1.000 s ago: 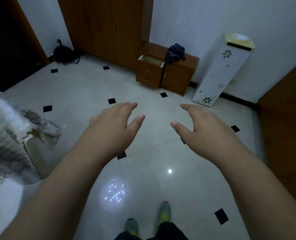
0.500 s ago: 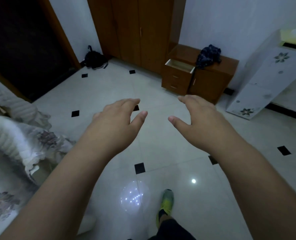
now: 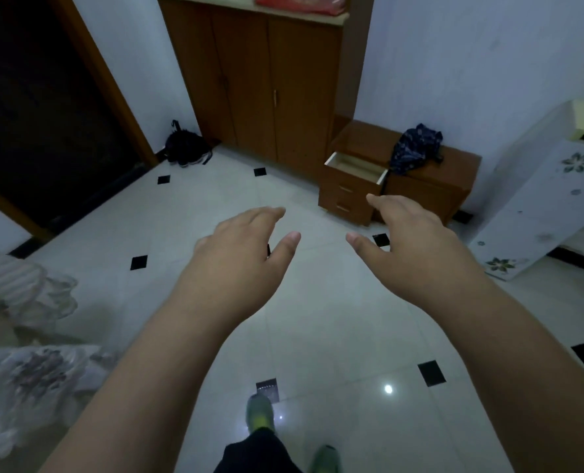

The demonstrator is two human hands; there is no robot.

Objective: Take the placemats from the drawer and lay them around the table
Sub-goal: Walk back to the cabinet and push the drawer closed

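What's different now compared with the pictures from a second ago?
The person has walked toward the low cabinet with the open drawer, which now looks nearer and larger; the tall cupboard fills more of the view. Nothing was picked up or let go. Both hands, left hand and right hand, stay outstretched, open and empty.

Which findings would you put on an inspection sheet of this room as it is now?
Surface: pale tiled floor with small black squares; no table in view.
Job's things: top drawer of the low wooden chest is pulled open; its contents cannot be seen; no placemats seen.
Clutter: dark cloth bundle on the chest; black bag on the floor by the tall wooden cabinet.
Hands: left hand and right hand held out, fingers relaxed, holding nothing.
Cables: nothing seen.
Surroundings: dark doorway left; white flowered unit right; patterned bedding lower left.
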